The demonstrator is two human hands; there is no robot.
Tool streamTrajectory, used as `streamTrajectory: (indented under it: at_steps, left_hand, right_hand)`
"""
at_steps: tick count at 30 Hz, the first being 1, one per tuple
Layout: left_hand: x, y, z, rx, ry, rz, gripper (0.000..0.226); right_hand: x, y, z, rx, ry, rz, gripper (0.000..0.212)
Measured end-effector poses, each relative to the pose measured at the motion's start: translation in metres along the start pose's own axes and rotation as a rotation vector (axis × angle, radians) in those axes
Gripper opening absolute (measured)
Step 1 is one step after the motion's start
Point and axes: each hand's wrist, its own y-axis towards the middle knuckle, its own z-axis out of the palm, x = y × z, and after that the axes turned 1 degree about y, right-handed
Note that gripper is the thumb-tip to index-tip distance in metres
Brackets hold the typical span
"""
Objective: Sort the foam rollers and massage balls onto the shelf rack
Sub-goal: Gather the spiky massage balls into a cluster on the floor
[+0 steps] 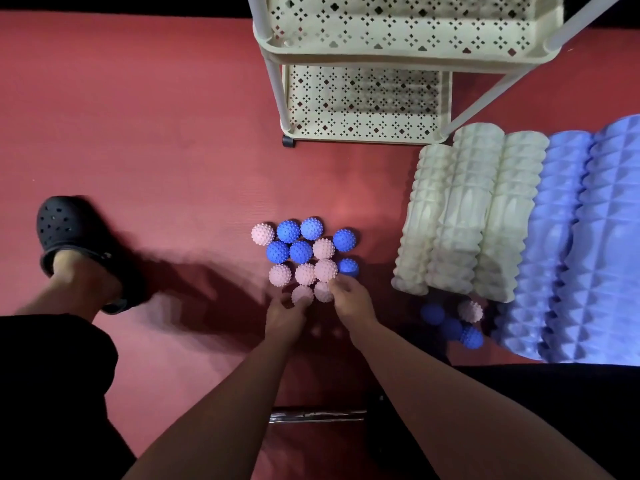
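I see a red floor mat [156, 133] that fills most of the view. At the top stands the cream shelf rack [398, 53] with perforated trays, and I see nothing lying on them. To the right of it, on the mat, two purple foam rollers [588, 237] lie side by side, and just beside them, on their left, three cream foam rollers [464, 213] lie touching each other. My left foot in a black clog [69, 233] stands on the mat at the left.

In the middle of the mat there is a cluster of spiky massage balls [304, 254], pink ones and blue ones mixed and touching. A smaller group of balls [453, 322], three blue and one pink, lies near the lower end of the cream rollers.

Both hands reach the near edge of the big cluster. My left hand [285, 315] curls its fingers around a pink ball [302, 294] at the near edge. My right hand [351, 296] has curled fingers on another pink ball [325, 270], just beside a half-hidden blue ball [348, 266].
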Motion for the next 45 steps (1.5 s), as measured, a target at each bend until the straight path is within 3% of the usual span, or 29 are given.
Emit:
streamTrajectory:
  at_steps: [4,7,10,13,18,24,27,28,31,34,37,41,45]
  left_hand:
    - [-0.019,-0.025,-0.012,-0.069,0.248,0.219,0.032]
    - [-0.031,-0.043,-0.015,-0.122,0.296,0.293,0.015]
    - [-0.047,-0.065,-0.011,-0.057,0.36,0.342,0.023]
    - [-0.066,-0.086,-0.008,0.009,0.502,0.428,0.031]
    - [-0.089,-0.109,0.0,0.052,0.648,0.586,0.04]
    - [-0.111,-0.142,0.054,0.273,0.75,0.761,0.035]
    - [-0.114,-0.15,0.086,0.442,0.897,0.855,0.045]
    - [-0.113,-0.153,0.095,0.491,0.936,0.874,0.054]
    - [-0.102,-0.146,0.121,0.565,1.046,0.876,0.078]
    - [-0.088,-0.124,0.143,0.628,1.105,0.879,0.068]
    - [-0.08,-0.11,0.162,0.63,1.144,0.872,0.064]
    - [-0.073,-0.092,0.179,0.668,1.183,0.852,0.069]
    - [-0.071,-0.085,0.191,0.67,1.129,0.879,0.067]
  right_hand:
    - [0.002,-0.004,-0.014,0.032,-0.299,-0.143,0.018]
    - [0.011,-0.004,-0.038,0.101,-0.446,-0.161,0.03]
    - [0.043,-0.007,-0.074,0.249,-0.676,-0.251,0.046]
    - [0.1,-0.016,-0.122,0.443,-1.011,-0.345,0.05]
    - [0.17,-0.043,-0.212,0.538,-1.206,-0.263,0.052]
    - [0.123,-0.032,-0.279,0.447,-1.013,-0.216,0.054]
    - [0.052,-0.019,-0.29,0.401,-0.859,-0.288,0.015]
    - [0.031,-0.017,-0.29,0.365,-0.842,-0.298,0.011]
    - [-0.011,-0.019,-0.283,0.142,-0.714,-0.36,0.02]
    - [-0.039,-0.021,-0.268,-0.147,-0.592,-0.471,0.024]
    - [-0.072,-0.014,-0.259,-0.152,-0.655,-0.444,0.028]
    - [-0.107,0.0,-0.25,-0.138,-0.829,-0.464,0.055]
    - [-0.139,0.017,-0.253,-0.085,-0.759,-0.294,0.073]
